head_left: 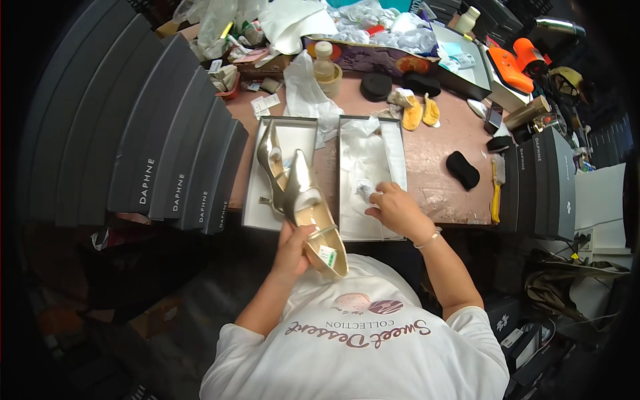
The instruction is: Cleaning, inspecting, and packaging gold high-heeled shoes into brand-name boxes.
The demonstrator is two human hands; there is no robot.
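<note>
My left hand [292, 252] is closed round the heel end of a shiny gold pointed-toe shoe [307, 193], its toe pointing away from me. A thin strap crosses the shoe, and a white and green sticker [327, 255] shows inside. Partly behind it, a second gold shoe [268, 155] lies in the left half of a grey shoebox, a shallow white-lined tray [253, 212]. Over the right white-lined tray [400, 175], my right hand [398, 212] has its fingers curled at a crumpled bit of the white tissue paper [363, 152] spread inside.
Dark grey shoeboxes [160, 133] stand in a row at left, more [553, 180] at right. On the table [427, 200] lie a black sponge [462, 171], a yellow-handled brush [497, 193], yellow pads [413, 115] and a bottle [323, 60]. A carton [380, 57] of crumpled plastic stands behind.
</note>
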